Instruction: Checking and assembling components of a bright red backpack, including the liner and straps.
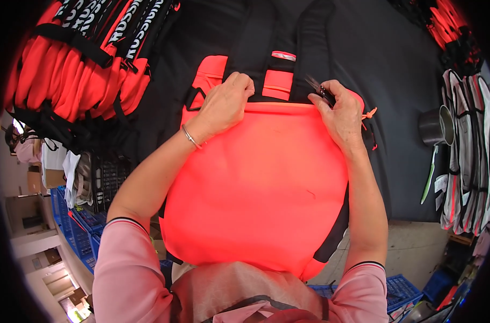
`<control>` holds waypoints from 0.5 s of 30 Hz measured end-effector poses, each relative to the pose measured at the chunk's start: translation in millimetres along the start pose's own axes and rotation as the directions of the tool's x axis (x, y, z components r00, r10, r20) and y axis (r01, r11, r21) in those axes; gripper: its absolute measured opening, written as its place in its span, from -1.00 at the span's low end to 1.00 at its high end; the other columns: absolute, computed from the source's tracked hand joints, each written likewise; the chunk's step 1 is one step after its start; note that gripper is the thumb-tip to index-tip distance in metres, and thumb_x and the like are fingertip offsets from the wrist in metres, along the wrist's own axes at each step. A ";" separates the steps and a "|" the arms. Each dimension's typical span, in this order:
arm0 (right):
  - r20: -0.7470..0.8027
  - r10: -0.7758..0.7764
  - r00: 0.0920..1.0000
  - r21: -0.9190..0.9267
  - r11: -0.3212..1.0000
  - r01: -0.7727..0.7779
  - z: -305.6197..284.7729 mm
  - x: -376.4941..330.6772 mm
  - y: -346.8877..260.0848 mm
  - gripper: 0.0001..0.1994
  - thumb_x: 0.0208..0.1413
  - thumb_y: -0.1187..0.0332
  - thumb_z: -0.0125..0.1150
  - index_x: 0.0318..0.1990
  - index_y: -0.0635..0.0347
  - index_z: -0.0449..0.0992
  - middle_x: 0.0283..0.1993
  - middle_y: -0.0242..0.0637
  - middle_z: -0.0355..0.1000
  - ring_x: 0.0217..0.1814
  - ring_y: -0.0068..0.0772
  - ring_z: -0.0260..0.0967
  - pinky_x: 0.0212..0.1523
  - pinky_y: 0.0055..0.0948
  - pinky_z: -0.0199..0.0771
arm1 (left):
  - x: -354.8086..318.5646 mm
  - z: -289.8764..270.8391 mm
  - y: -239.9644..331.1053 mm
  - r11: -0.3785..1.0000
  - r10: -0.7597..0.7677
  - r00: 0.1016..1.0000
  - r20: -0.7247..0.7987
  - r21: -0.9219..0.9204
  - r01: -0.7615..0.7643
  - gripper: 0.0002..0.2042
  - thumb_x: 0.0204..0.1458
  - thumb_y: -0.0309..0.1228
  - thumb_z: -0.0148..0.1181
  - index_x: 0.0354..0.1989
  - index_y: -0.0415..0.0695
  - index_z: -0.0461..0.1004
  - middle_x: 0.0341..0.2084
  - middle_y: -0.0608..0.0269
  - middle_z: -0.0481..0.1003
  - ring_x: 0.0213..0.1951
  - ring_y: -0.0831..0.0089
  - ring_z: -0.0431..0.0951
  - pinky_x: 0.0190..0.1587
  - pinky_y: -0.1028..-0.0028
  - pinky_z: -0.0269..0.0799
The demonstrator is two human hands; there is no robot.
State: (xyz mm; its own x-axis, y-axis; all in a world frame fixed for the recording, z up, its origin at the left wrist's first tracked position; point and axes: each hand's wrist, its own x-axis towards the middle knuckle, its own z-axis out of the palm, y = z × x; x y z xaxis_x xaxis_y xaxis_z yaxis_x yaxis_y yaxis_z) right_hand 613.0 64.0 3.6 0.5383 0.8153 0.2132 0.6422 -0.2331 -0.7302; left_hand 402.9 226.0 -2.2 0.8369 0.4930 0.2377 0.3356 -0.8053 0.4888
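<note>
A bright red-orange backpack (261, 188) lies across the front of the black-covered table, its bottom towards my body. Its black shoulder straps (313, 48) stretch away to the far side. My left hand (228, 102) is closed on the backpack's top edge, left of the middle. Small dark thread snips (324, 95) are held in my right hand (339, 113), their thin blades pointing up and left over the right end of that edge. Loose dark threads (311, 194) lie on the red panel. An orange zip-pull cord (369, 113) sticks out just right of my right hand.
Stacked red and black bags (83, 75) fill the far left. A metal cup (437, 126) and a green-handled brush (430, 175) lie at the right, beside hanging grey-white pieces (465, 156). Blue crates (72, 220) stand lower left, another blue crate (403, 290) lower right.
</note>
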 end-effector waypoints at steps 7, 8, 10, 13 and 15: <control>0.030 -0.101 0.994 -0.043 0.994 0.102 4.3 5.0 -33.2 -0.68 0.07 0.19 0.37 -0.19 0.21 0.46 -0.26 -0.29 0.54 -0.26 -0.28 0.50 -0.24 -0.31 0.46 | -7.3 11.5 -4.7 0.995 -0.041 0.989 -0.139 -0.098 0.028 -0.94 0.15 -0.61 0.02 -0.26 -0.22 0.30 -0.37 0.10 0.37 -0.35 0.08 0.43 -0.30 0.26 0.37; 0.120 -0.117 0.986 -0.058 0.990 0.125 6.5 12.2 -39.9 -0.70 0.09 0.20 0.35 -0.19 0.21 0.46 -0.26 -0.28 0.52 -0.24 -0.25 0.49 -0.24 -0.29 0.46 | -7.3 11.4 -4.8 0.994 -0.045 0.989 -0.139 -0.108 0.030 -0.94 0.15 -0.61 0.03 -0.26 -0.22 0.30 -0.36 0.10 0.37 -0.35 0.09 0.43 -0.31 0.26 0.37; 0.215 -0.133 0.968 -0.073 0.986 0.151 15.5 23.0 -45.2 -0.71 0.10 0.20 0.33 -0.19 0.20 0.45 -0.27 -0.28 0.51 -0.22 -0.23 0.48 -0.23 -0.26 0.47 | -7.5 11.4 -4.6 0.992 -0.053 0.989 -0.141 -0.121 0.035 -0.94 0.15 -0.60 0.03 -0.27 -0.22 0.30 -0.36 0.10 0.37 -0.36 0.09 0.43 -0.31 0.26 0.36; 0.320 -0.289 0.902 -0.244 0.895 0.373 28.2 32.2 -46.9 -0.74 0.08 0.24 0.33 -0.22 0.20 0.45 -0.34 -0.28 0.47 -0.23 -0.20 0.47 -0.26 -0.21 0.47 | -8.4 11.4 -3.1 0.989 -0.063 0.988 -0.143 -0.145 0.042 -0.94 0.15 -0.60 0.04 -0.27 -0.22 0.30 -0.36 0.10 0.37 -0.37 0.09 0.43 -0.32 0.26 0.36; 0.381 -0.307 0.872 -0.255 0.872 0.418 31.5 36.5 -50.0 -0.76 0.04 0.28 0.34 -0.22 0.19 0.47 -0.32 -0.31 0.46 -0.21 -0.20 0.44 -0.24 -0.23 0.44 | -8.8 9.7 -2.3 0.984 -0.097 0.988 -0.120 -0.159 0.078 -0.94 0.14 -0.60 0.04 -0.27 -0.21 0.30 -0.37 0.10 0.36 -0.38 0.08 0.44 -0.33 0.25 0.36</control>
State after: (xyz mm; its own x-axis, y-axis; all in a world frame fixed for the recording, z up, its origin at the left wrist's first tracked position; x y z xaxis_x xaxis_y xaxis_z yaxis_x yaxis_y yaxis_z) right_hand 583.3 122.1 27.5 0.0644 0.9844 0.1635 0.9240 0.0030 -0.3823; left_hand 398.9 220.3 -13.6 0.7424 0.6049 0.2879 0.3267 -0.7021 0.6327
